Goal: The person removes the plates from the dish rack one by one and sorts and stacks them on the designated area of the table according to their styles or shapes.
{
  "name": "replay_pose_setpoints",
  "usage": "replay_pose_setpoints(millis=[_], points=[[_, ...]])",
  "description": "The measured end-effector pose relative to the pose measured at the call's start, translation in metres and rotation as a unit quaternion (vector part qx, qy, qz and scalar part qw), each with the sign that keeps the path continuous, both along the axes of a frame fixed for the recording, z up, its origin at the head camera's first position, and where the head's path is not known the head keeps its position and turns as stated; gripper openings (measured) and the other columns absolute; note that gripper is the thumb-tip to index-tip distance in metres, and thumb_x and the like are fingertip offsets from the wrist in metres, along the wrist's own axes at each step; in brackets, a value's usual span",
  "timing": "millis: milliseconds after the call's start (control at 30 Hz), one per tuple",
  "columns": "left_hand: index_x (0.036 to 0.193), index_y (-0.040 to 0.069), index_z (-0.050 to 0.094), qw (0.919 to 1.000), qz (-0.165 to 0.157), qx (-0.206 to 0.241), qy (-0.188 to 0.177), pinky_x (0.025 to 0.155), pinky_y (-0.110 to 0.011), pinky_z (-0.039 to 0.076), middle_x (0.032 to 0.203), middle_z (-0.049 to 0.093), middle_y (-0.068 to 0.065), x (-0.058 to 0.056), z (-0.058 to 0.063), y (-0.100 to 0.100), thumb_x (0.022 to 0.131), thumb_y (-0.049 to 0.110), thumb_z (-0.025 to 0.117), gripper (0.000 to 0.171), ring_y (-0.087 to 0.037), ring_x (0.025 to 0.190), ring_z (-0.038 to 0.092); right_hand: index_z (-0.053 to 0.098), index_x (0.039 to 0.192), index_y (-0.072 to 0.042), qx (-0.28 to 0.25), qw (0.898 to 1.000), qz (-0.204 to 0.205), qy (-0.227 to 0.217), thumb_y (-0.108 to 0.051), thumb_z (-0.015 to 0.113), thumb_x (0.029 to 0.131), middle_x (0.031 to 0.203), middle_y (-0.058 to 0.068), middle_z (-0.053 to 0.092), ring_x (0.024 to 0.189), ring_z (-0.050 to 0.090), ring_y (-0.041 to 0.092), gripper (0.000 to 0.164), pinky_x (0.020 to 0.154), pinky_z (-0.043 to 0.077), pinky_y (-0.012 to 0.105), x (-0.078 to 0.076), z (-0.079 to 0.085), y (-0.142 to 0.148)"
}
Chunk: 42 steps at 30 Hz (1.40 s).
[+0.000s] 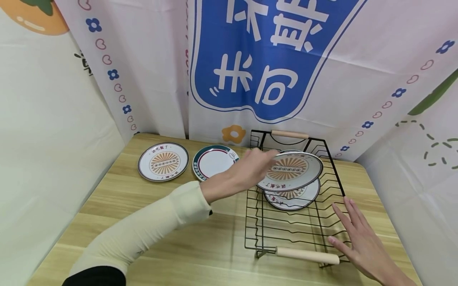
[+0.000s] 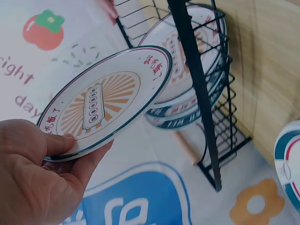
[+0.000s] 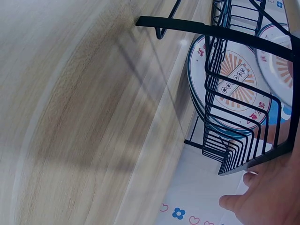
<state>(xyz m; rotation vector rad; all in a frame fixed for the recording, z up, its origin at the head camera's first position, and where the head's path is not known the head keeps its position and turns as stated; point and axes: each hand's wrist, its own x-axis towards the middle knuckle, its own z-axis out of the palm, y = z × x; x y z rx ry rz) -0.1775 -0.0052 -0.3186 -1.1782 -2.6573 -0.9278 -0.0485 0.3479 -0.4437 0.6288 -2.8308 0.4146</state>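
Observation:
My left hand [image 1: 247,170] pinches the rim of a white plate [image 1: 294,171] with an orange sunburst pattern and a dark edge. In the left wrist view the thumb lies on the face of that plate [image 2: 105,101], with fingers beneath. The plate is tilted above a black wire dish rack [image 1: 334,169]. Inside the rack several plates [image 1: 288,203] lean together, partly hidden by the held one. My right hand [image 1: 366,243] rests against the rack's right side, fingers spread and fairly straight; the right wrist view shows this hand [image 3: 269,192] beside the wires.
Left of the rack, a sunburst plate [image 1: 163,162] and a green-rimmed plate [image 1: 213,162] lie on the wooden table [image 1: 200,246]. The rack has wooden handles, one at the near end [image 1: 307,255]. A printed cloth [image 1: 157,71] hangs behind the table.

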Motion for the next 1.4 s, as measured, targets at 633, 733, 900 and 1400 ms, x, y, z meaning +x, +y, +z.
replay_pose_setpoints(millis=[633,733,900,1400], points=[[0.123,0.004,0.062,0.9895,0.121,0.079,-0.001,0.056,-0.018,0.054,0.105,0.072,-0.017,0.008,0.036,-0.096,0.101,0.011,0.053,0.026,-0.023,0.079,0.073,0.028,0.153,-0.008,-0.003,1.0,0.009,-0.003,-0.038,0.07,0.085,0.162,0.02,0.01,0.151,0.001,0.028,0.086,0.118,-0.009,0.028,-0.002,0.001,0.001],[0.122,0.004,0.063,0.9848,0.154,0.08,0.003,0.05,-0.02,0.053,0.101,0.073,-0.017,0.008,0.04,-0.114,0.101,0.013,0.053,0.025,-0.021,0.072,0.072,0.029,0.153,-0.008,0.0,1.0,0.009,0.0,-0.038,0.07,0.085,0.162,0.02,0.011,0.151,0.001,0.028,0.086,0.118,-0.009,0.027,-0.002,0.002,0.001],[0.118,0.002,0.063,0.9763,0.202,0.078,-0.005,0.042,-0.025,0.045,0.094,0.072,-0.015,0.002,0.041,-0.143,0.102,0.016,0.053,0.024,-0.019,0.053,0.058,0.027,0.154,-0.009,0.005,1.0,0.009,0.001,-0.039,0.07,0.085,0.162,0.019,0.011,0.151,0.001,0.027,0.086,0.118,-0.009,0.026,-0.001,0.002,0.0],[0.12,-0.008,0.058,0.939,0.338,0.037,-0.052,0.058,-0.033,0.051,0.091,0.066,-0.025,-0.024,0.012,-0.245,0.101,0.021,0.053,0.035,-0.031,0.074,0.063,0.024,0.155,-0.011,0.014,1.0,0.01,0.003,-0.04,0.069,0.086,0.163,0.014,0.007,0.151,0.001,0.028,0.087,0.118,-0.008,0.025,-0.002,0.0,0.001]])
